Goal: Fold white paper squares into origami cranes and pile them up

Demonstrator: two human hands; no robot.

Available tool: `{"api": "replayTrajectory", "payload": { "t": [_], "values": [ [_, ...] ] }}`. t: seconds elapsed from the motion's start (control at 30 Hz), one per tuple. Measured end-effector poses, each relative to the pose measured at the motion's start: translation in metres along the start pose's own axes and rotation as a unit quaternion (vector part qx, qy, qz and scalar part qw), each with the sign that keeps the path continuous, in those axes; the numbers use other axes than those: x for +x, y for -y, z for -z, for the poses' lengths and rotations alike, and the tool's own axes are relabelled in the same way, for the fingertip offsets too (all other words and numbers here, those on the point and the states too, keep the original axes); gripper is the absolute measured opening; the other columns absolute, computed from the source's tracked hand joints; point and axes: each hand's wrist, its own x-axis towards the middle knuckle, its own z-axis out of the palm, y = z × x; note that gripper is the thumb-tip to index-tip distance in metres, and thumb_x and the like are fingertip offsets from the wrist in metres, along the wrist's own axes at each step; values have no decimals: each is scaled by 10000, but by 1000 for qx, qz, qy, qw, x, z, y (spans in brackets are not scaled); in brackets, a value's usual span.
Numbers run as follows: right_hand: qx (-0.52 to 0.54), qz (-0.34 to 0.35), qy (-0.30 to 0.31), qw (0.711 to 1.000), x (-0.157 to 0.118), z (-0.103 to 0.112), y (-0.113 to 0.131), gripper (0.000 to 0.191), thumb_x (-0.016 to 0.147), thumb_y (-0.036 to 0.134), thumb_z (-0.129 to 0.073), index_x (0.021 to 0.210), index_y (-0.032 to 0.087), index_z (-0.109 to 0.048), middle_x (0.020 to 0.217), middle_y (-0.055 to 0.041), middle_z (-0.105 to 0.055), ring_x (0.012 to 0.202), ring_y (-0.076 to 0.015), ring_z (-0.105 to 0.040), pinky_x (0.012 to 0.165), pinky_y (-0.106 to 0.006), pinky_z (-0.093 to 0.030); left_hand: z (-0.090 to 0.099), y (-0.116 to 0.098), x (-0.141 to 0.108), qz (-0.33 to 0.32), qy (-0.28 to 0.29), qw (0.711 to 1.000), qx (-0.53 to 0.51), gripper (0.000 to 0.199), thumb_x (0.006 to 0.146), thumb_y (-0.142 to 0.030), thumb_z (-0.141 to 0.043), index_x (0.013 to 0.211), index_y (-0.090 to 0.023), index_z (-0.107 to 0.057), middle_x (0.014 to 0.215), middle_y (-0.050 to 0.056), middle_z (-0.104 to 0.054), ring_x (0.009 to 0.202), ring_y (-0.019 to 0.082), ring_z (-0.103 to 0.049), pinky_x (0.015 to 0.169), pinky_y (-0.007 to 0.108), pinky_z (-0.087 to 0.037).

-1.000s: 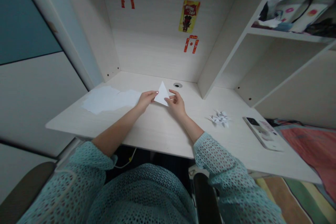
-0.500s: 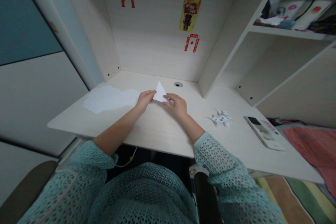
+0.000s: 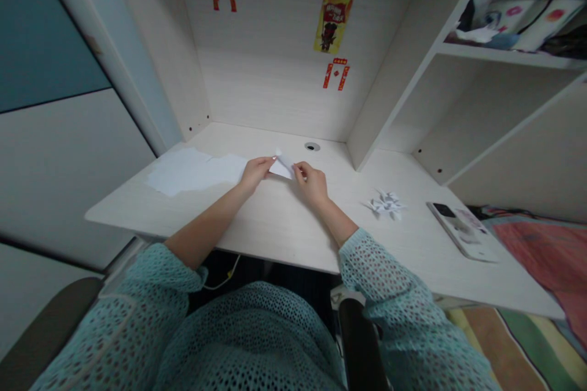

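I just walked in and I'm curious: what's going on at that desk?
Someone's left hand and right hand are holding a small white paper between them, above the desk. It looks partly folded. White sheets lie over on the left. To the right is a cluster of pointy folded paper pieces, and farther right lies a phone.
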Motion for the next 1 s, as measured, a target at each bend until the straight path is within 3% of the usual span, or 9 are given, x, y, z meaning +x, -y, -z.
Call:
{"api": "replayTrajectory", "payload": {
  "t": [0.2,0.53,0.63,0.83,1.0],
  "values": [
    [134,-104,-82,982,8,-3,-15,317,814,474,-464,869,196,-606,783,-41,-686,710,-173,-619,648,-259,-431,-2,-1,-3,0,3,999,47,389,581,-456,-724,804,-138,-697,567,20,-607,578,130,-526,516,225,-352],
    [291,-211,-108,927,19,-5,-39,392,644,531,-615,723,147,-610,576,-2,-592,474,-101,-461,447,-217,-337,1,-3,1,18,14,1000,20,252,556,-308,-770,717,-141,-671,690,67,-669,624,144,-577,540,241,-365],
    [313,-195,-95,924,20,-2,-37,361,631,503,-640,728,160,-586,519,29,-545,453,-89,-429,435,-209,-314,2,1,4,19,25,999,8,242,568,-296,-760,718,-138,-655,671,56,-661,610,137,-578,530,228,-369],
    [381,-130,-38,915,17,2,-28,433,648,453,-658,960,219,-470,498,85,-523,455,-100,-460,487,-215,-369,3,4,6,8,53,997,-52,318,604,-348,-728,824,-134,-647,685,35,-657,593,127,-576,578,231,-420],
    [340,-98,-23,935,16,4,-25,431,698,425,-612,1062,242,-470,513,83,-497,454,-109,-447,497,-232,-361,5,0,2,31,106,990,-86,419,623,-369,-722,966,-136,-661,839,75,-685,713,148,-614,654,241,-443]
  ]
}}
